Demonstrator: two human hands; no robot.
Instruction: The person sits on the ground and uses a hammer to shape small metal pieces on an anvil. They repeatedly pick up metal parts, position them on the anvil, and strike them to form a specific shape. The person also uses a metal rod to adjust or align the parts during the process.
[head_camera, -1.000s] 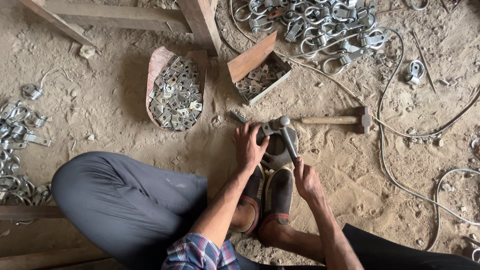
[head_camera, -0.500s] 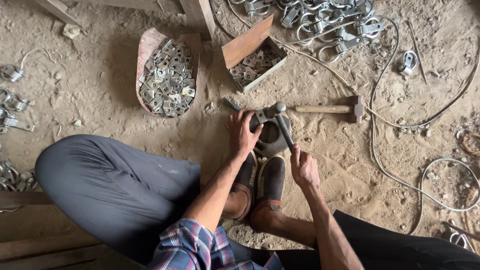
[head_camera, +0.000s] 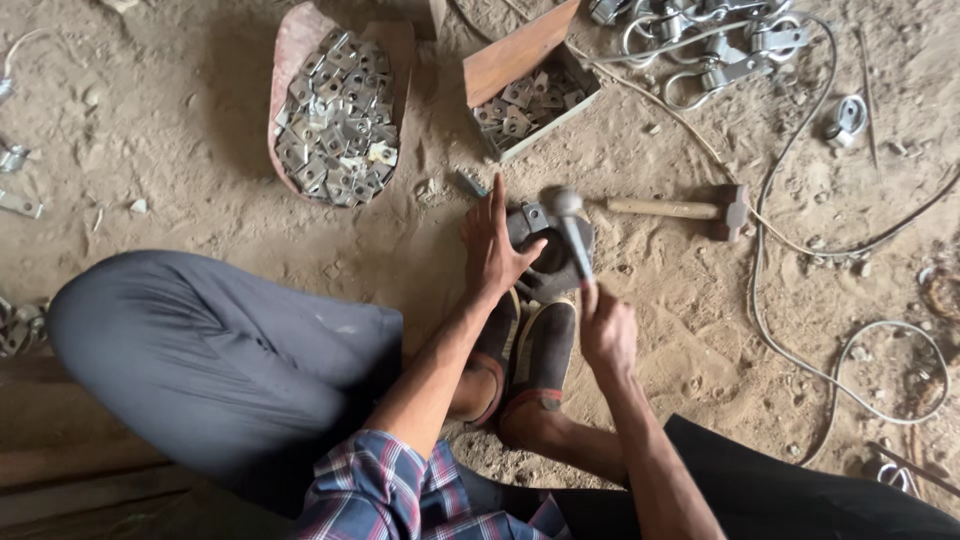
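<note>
Hands at work over a dark metal block (head_camera: 545, 262) that sits on the sandy floor (head_camera: 180, 130), wedged just ahead of the person's two shoes (head_camera: 525, 355). Left hand (head_camera: 492, 250) lies against the block's left side, fingers spread and pointing away, thumb pressing a small metal plate (head_camera: 533, 216) onto the block's top. Right hand (head_camera: 606, 330) is closed tight around the handle of a small hammer (head_camera: 572, 228), whose round head hovers right beside that plate. One plate on the block, then, and it looks to be mid-strike rather than finished; whether it is already shaped I cannot tell. Plenty appears left: a curved tray (head_camera: 290, 60) heaped with flat metal plates (head_camera: 340, 125) lies up to the left, and an open wooden box (head_camera: 515, 55) holding more of them sits just beyond the block. A second, bigger hammer (head_camera: 680, 208) rests idle on the sand to the right, near a trailing cable (head_camera: 790, 250), with a pile of metal clamps (head_camera: 700, 40) at the top edge.
</note>
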